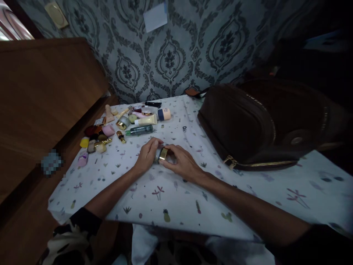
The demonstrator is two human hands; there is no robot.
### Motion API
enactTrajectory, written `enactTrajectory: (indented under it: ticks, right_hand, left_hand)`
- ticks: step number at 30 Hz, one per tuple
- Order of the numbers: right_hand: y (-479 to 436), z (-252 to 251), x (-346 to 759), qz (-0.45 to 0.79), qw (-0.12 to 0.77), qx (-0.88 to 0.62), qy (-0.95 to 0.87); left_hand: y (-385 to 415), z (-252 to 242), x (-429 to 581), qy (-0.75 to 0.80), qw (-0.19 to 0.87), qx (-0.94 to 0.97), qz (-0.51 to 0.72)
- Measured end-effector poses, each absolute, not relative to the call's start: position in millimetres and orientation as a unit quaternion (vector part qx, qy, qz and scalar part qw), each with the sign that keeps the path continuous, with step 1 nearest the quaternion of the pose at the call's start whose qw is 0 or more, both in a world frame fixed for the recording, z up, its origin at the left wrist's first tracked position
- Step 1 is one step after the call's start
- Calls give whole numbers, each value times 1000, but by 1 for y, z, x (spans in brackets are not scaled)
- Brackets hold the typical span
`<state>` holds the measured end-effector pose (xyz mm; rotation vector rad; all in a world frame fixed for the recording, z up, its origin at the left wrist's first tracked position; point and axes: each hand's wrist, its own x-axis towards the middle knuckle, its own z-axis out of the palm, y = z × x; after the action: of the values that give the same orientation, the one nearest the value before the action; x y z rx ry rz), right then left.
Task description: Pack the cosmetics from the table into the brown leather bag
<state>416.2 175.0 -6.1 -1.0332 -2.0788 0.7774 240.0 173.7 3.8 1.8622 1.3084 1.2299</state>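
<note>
Between my two hands lies a small cosmetic jar (157, 155) with a shiny gold lid (163, 154), tipped on its side just over the patterned cloth. My left hand (147, 154) wraps round the jar's pale body. The fingers and thumb of my right hand (180, 162) close on the gold lid from the other side. Whether the lid is loose or fixed I cannot tell. Beyond my hands lie a green bottle (139, 130), a pale yellow tube (146, 120) and a gold-lidded jar (123, 123).
A large dark brown bag (239, 125) with a gold zip stands at the right. Several cosmetics, including a navy-and-peach jar (164, 114) and a purple item (82, 159), lie at the back left. A wooden panel (49, 95) borders the table (116, 198) on the left.
</note>
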Motion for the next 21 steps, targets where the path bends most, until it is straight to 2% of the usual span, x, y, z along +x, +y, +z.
enactTrajectory:
  ticks: [10,18,21]
  right_hand:
    - [192,-9,432,397,344,-338,-781]
    - [187,-12,428,388,402,-301,-773]
    - [181,-5,424,418,417,-355,-725]
  left_hand:
    - [181,-3,266,537,222,638,506]
    - [181,-8,265,534,227,604,547]
    - [180,-5,273,533,218,591,565]
